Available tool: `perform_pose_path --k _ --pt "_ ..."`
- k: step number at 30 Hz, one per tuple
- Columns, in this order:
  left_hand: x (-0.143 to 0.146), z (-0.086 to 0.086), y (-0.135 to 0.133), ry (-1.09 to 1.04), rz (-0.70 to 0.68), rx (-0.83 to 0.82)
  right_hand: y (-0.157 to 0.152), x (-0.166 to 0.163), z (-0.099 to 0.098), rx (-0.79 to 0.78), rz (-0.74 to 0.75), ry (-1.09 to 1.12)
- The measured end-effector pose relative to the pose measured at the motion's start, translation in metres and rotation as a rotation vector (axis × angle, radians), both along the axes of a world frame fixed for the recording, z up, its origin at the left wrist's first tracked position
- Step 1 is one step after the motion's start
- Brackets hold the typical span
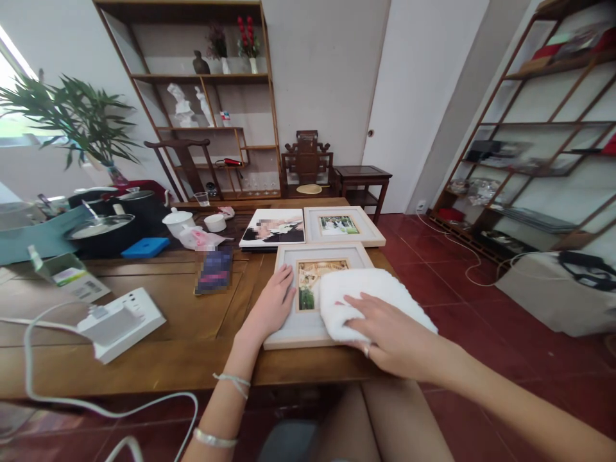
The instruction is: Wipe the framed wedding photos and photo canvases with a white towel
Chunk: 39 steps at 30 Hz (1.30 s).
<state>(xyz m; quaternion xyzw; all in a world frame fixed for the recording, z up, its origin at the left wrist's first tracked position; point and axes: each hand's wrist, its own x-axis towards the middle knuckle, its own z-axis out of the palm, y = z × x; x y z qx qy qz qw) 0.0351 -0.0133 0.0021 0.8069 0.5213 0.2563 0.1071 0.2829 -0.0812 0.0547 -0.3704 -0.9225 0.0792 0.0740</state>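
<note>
A picture frame [280, 324] with a pale wooden rim and a small photo inside lies flat near the table's front edge. My left hand [275, 296] rests on its left side, fingers stretched out over the rim. With my right hand [380, 324] I grip a folded white towel [375, 285], which covers the frame's right part and some of its photo. Just behind lie a second framed photo [337, 224] and, to its left, a white-edged photo panel [274, 228].
On the wooden table [192, 333] are a white power strip [128, 326] with a cable, an opened small box [72, 276], a blue case [145, 248], a black pot [103, 231] and a white lidded bowl [178, 221]. Red tiled floor [462, 333] lies to the right.
</note>
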Motion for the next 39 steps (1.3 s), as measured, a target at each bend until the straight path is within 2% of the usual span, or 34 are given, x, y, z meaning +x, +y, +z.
perform_pose_path --k 3,5,9,13,15,17,20,23,27,30,33,39 --pt "0.000 0.001 0.000 0.009 0.001 0.004 -0.014 -0.005 -0.002 -0.031 0.010 0.036" --pt "0.000 0.001 0.000 0.008 -0.004 0.013 -0.005 -0.010 -0.008 -0.003 0.028 0.058" --pt "0.000 0.002 0.000 0.002 -0.019 0.006 0.045 -0.013 -0.017 0.135 -0.061 0.038" --pt "0.000 0.003 -0.001 -0.007 0.002 -0.011 0.100 -0.016 -0.018 0.221 -0.152 0.008" --pt "-0.001 0.003 -0.001 -0.021 0.002 -0.003 0.117 -0.019 -0.018 0.240 -0.176 0.010" --pt "-0.001 0.003 -0.001 -0.034 0.002 0.005 0.121 -0.022 -0.019 0.245 -0.179 0.003" --pt "-0.001 0.001 0.000 -0.035 0.001 0.012 0.101 -0.024 -0.016 0.221 -0.125 -0.025" --pt "-0.001 0.000 0.001 -0.018 -0.009 0.021 0.057 -0.022 -0.006 0.168 -0.048 -0.041" --pt "-0.001 0.000 0.001 -0.011 -0.005 0.026 0.000 -0.024 0.011 0.010 0.092 0.006" --pt "-0.002 0.001 0.001 -0.011 -0.015 0.029 -0.011 -0.027 0.010 -0.035 0.148 0.058" --pt "-0.002 0.001 0.001 0.000 -0.015 0.017 0.014 -0.026 -0.003 0.007 0.088 0.051" --pt "-0.001 0.002 0.000 -0.008 -0.009 0.002 0.098 -0.024 -0.016 0.169 -0.061 -0.010"
